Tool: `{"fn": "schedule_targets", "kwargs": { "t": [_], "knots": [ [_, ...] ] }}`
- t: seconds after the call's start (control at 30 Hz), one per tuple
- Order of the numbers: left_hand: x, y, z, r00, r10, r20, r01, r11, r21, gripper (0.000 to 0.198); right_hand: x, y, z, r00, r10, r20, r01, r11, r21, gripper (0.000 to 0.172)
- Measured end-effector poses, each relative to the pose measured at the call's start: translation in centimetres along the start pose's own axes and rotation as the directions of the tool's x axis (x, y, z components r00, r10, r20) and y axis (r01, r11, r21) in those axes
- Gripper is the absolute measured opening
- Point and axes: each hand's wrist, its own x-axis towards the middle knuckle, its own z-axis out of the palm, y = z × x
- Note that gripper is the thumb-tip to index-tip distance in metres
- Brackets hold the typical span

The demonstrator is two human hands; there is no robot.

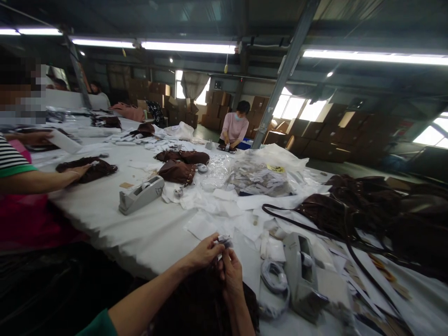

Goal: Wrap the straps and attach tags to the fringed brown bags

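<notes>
My left hand point(206, 252) and my right hand point(231, 273) meet at the near edge of a long white table point(147, 233). Both are closed in a pinch on a small pale wrapped piece point(225, 241) held between the fingertips. Under my hands and forearms lies a dark brown bag point(199, 303), partly hidden in shadow. A grey tape dispenser point(308, 280) stands just right of my right hand, with a coil of white cord point(275, 277) beside it.
A second grey tape dispenser point(142, 193) sits mid-table. Brown bags point(177, 170) and a heap of dark bags point(367, 210) with long straps lie among white paper sheets and a plastic packet pile point(261, 177). A person in a striped top point(21, 172) works at left; another in pink point(234, 128) stands far back.
</notes>
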Motion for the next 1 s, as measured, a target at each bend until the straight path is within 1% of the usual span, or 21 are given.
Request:
{"fn": "schedule_targets", "kwargs": {
  "t": [0.07,0.1,0.13,0.17,0.2,0.23,0.27,0.3,0.33,0.37,0.4,0.43,0.47,0.53,0.6,0.67,0.77,0.87,1.0],
  "knots": [
    [0.1,-0.3,-0.4,0.994,0.004,-0.111,0.003,0.998,0.068,0.033,0.0,-0.9,-0.3,1.0,0.003,0.004,-0.002,0.986,-0.164,0.047],
    [0.1,-0.3,-0.7,0.99,0.009,-0.141,0.005,0.996,0.095,0.032,0.0,-1.6,-0.6,1.0,-0.024,-0.005,0.022,0.961,-0.274,0.048],
    [0.1,-0.3,-1.0,0.989,0.011,-0.147,0.006,0.993,0.116,0.032,0.0,-2.5,-1.0,0.996,-0.084,-0.024,0.067,0.916,-0.395,0.048],
    [0.1,-0.1,-1.3,0.991,0.012,-0.135,0.007,0.99,0.139,0.031,0.0,-3.6,-1.4,0.983,-0.178,-0.04,0.132,0.847,-0.515,0.048],
    [0.1,0.1,-1.5,0.993,0.014,-0.116,0.005,0.987,0.163,0.03,0.0,-4.7,-1.7,0.957,-0.288,-0.03,0.208,0.756,-0.62,0.046],
    [0.0,0.3,-1.6,0.996,0.015,-0.093,0.002,0.983,0.183,0.03,0.0,-5.8,-2.0,0.921,-0.388,0.017,0.288,0.653,-0.7,0.044],
    [0.0,0.6,-1.6,0.998,0.021,-0.064,-0.007,0.979,0.205,0.03,0.1,-6.8,-2.1,0.887,-0.451,0.101,0.365,0.55,-0.751,0.041],
    [-0.1,0.9,-1.6,0.999,0.033,-0.034,-0.024,0.971,0.236,0.029,0.2,-7.7,-2.0,0.859,-0.467,0.208,0.437,0.459,-0.773,0.04],
    [-0.2,1.2,-1.4,0.999,0.049,-0.011,-0.044,0.961,0.273,0.029,0.4,-8.4,-1.9,0.839,-0.443,0.317,0.498,0.389,-0.775,0.037],
    [-0.2,1.4,-1.3,0.998,0.062,0.009,-0.062,0.95,0.307,0.029,0.6,-9.0,-1.6,0.823,-0.4,0.403,0.541,0.339,-0.77,0.032],
    [-0.3,1.5,-1.1,0.997,0.069,0.029,-0.075,0.939,0.337,0.028,0.8,-9.4,-1.4,0.817,-0.354,0.456,0.562,0.305,-0.769,0.025],
    [-0.4,1.6,-1.0,0.997,0.067,0.05,-0.081,0.929,0.362,0.027,1.1,-9.6,-1.1,0.82,-0.313,0.479,0.562,0.282,-0.778,0.02],
    [-0.5,1.7,-1.0,0.996,0.056,0.071,-0.079,0.925,0.373,0.026,1.3,-9.8,-0.8,0.831,-0.281,0.481,0.549,0.266,-0.793,0.021],
    [-0.6,1.8,-1.1,0.993,0.018,0.116,-0.058,0.935,0.349,0.027,1.8,-9.9,-0.5,0.857,-0.239,0.457,0.509,0.247,-0.824,0.03],
    [-0.6,1.8,-1.4,0.987,-0.035,0.159,-0.012,0.959,0.284,0.031,2.1,-10.0,-0.3,0.87,-0.225,0.439,0.485,0.234,-0.843,0.033],
    [-0.5,2.1,-1.8,0.976,-0.099,0.192,0.062,0.979,0.193,0.036,2.3,-10.2,-0.1,0.873,-0.233,0.429,0.477,0.22,-0.851,0.032],
    [-0.3,2.7,-2.5,0.957,-0.175,0.233,0.162,0.984,0.074,0.042,2.6,-10.2,0.3,0.877,-0.254,0.407,0.459,0.201,-0.865,0.032],
    [-0.3,3.4,-3.1,0.946,-0.197,0.258,0.2,0.98,0.014,0.046,3.1,-9.9,0.8,0.879,-0.285,0.382,0.447,0.218,-0.867,0.034],
    [-0.3,3.6,-3.3,0.948,-0.209,0.241,0.222,0.975,-0.029,0.045,3.9,-9.3,1.1,0.885,-0.328,0.33,0.427,0.292,-0.856,0.039]
  ]
}}
